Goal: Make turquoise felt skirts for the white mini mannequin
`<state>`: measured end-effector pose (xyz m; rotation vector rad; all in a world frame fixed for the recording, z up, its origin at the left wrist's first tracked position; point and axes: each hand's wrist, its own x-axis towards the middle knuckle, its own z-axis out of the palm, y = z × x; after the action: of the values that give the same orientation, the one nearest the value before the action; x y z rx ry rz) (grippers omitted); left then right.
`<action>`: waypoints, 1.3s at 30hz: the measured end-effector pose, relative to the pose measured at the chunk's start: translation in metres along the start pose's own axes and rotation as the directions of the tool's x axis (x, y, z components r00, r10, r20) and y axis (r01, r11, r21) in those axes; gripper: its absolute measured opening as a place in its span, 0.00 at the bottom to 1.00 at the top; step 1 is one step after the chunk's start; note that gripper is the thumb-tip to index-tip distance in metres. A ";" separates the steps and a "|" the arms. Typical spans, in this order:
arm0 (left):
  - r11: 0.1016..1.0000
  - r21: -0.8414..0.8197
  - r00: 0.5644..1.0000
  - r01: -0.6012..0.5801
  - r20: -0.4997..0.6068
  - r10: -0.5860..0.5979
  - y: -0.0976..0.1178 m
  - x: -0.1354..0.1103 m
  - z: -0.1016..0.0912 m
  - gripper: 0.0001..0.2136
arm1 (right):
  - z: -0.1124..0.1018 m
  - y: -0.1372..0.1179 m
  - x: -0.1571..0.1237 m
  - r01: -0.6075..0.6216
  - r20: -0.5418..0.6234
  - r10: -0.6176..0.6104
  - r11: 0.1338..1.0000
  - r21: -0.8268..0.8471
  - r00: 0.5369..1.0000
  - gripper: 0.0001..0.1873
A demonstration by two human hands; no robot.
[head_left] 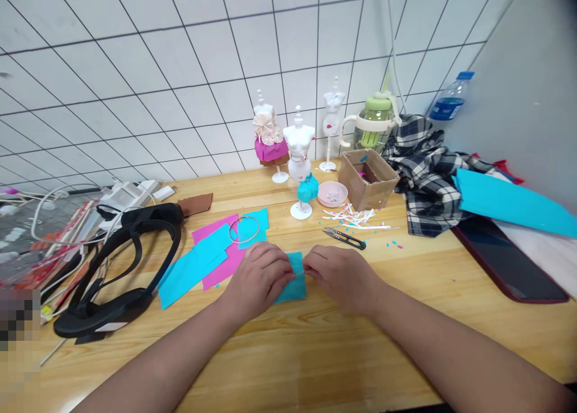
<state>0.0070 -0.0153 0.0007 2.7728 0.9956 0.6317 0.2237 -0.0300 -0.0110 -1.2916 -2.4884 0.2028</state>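
Cluttered wooden table (pixel 315 353) stood against a white-tiled wall (pixel 180 58). Left hand (pixel 259 278) and right hand (pixel 342 278) pinched a teal felt piece (pixel 294 287), mostly hidden beneath them.

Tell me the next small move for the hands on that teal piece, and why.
Probably press the fold flat. Both the left hand and right hand pinch the small teal fabric piece at its top edge, fingertips meeting, with its lower part lying on the wooden table. The thread snips lie apart, untouched, so a cut looks less likely yet.
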 end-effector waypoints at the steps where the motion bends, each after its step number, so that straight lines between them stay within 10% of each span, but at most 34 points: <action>1: 1.000 -0.016 1.000 0.027 0.007 -0.027 0.000 0.000 0.000 0.05 | -0.001 0.000 0.000 -0.005 -0.003 0.005 1.000 -0.001 1.000 0.09; 6: 0.994 0.091 0.998 0.056 -0.010 -0.055 0.003 -0.003 0.003 0.19 | -0.002 -0.002 -0.001 0.021 0.001 -0.021 1.000 0.013 1.000 0.09; 14: 0.983 0.185 0.999 0.005 -0.044 0.003 0.007 -0.003 0.000 0.06 | -0.004 -0.005 0.000 0.025 -0.012 -0.024 0.999 0.030 1.000 0.08; 21: 0.962 -0.206 0.983 0.178 0.000 -0.182 0.004 -0.001 0.003 0.07 | -0.001 -0.003 -0.001 0.067 -0.053 -0.069 0.997 -0.042 0.996 0.07; 28: 0.659 -0.617 0.903 0.429 0.282 -0.324 0.000 0.002 0.003 0.18 | -0.006 0.003 -0.003 0.059 -0.299 -0.117 0.979 -0.195 0.947 0.08; 34: 0.962 -0.143 0.963 0.233 -0.100 -0.248 -0.003 -0.005 0.003 0.14 | -0.006 0.003 -0.001 0.016 -0.294 -0.058 0.989 -0.144 0.954 0.09; 39: 0.936 0.350 0.979 0.026 -0.200 0.047 -0.004 -0.011 0.000 0.15 | -0.002 -0.004 -0.001 0.020 -0.198 -0.039 0.995 -0.093 0.979 0.08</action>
<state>-0.0024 -0.0192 -0.0040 3.0685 1.2467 0.8308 0.2222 -0.0329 -0.0085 -1.2423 -2.3670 -0.0458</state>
